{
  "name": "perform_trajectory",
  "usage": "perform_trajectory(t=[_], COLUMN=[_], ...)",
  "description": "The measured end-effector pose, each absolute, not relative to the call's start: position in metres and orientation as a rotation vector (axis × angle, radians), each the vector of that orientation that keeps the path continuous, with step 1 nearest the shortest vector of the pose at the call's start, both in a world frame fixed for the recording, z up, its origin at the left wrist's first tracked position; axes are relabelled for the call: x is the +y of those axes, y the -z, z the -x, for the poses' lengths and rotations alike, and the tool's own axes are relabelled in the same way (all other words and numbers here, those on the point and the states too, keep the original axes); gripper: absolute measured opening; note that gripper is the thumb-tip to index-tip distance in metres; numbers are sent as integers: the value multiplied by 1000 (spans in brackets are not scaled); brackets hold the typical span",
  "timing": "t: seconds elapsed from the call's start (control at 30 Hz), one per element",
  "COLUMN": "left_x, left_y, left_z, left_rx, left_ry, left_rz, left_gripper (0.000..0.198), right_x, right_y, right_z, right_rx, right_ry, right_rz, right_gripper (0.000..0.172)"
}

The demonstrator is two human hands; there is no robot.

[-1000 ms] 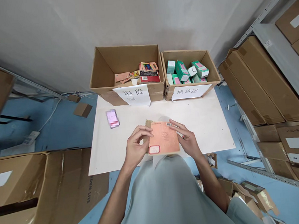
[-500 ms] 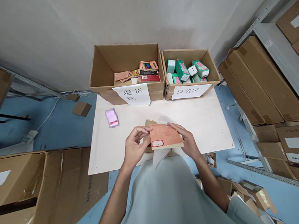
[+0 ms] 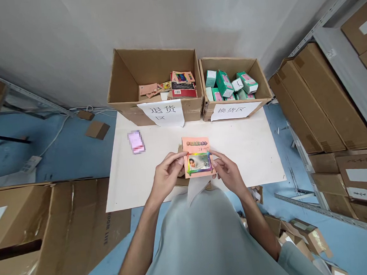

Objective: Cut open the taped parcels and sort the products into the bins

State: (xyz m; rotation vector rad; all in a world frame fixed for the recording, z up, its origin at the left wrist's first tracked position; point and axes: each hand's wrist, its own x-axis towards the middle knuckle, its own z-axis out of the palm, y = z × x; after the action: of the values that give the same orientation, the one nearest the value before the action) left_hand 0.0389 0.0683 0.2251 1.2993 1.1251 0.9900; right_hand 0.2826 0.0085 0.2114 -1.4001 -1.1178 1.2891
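A pink book [image 3: 197, 156] with a framed picture on its front cover is held up before me, above the near edge of the white table. My left hand [image 3: 168, 171] pinches its left edge, thumb and fingers closed on it. At the right edge, my right hand [image 3: 227, 169] grips the same book between thumb and fingers. Beneath it lies a piece of brown cardboard packaging [image 3: 182, 181], partly covered. White wrapping [image 3: 196, 188] hangs below the book toward my shirt.
At the back of the table [image 3: 254, 149] stand a large carton [image 3: 127, 112] with books and a smaller carton [image 3: 261, 99] with several green boxes, both bearing paper signs. A blurred pinkish item [image 3: 136, 142] lies at left. Shelved cartons [image 3: 316, 97] stand at right.
The book has been turned over: its back with a small red-outlined label faced me before, and its picture cover faces me now. Both hands stay on its sides.
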Motion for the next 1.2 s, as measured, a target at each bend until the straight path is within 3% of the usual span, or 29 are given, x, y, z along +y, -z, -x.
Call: perform_trajectory(t=[0.07, 0.43, 0.67, 0.83, 0.93, 1.03, 1.2], left_x=[70, 74, 62, 44, 36, 33, 45], left_y=[-227, -220, -191, -153, -134, -125, -130], left_z=[-40, -46, -43, -37, -34, -33, -30], left_rx=[1119, 1249, 1244, 1256, 1285, 1287, 1288], left_ry=[-971, -828, -792, -723, -695, -659, -671], left_rz=[-1271, -1143, -1194, -1028, -943, -934, -972], left_gripper=[38, 66, 73, 80, 92, 90, 92], right_x=[10, 24, 15, -4, -14, -17, -2], right_y=[-215, -222, -182, -142, -127, -123, -131], right_z=[-284, -279, -277, -270, -265, -261, -255], right_rx=[-1088, -969, -940, -916, -886, -841, -851], right_ry=[-1310, -1360, -1370, -1511, -1565, -1592, -1560], right_rz=[1400, 1384, 1513, 1560, 1541, 1547, 1483], right_gripper=[58, 70, 78, 64, 77, 94, 100])
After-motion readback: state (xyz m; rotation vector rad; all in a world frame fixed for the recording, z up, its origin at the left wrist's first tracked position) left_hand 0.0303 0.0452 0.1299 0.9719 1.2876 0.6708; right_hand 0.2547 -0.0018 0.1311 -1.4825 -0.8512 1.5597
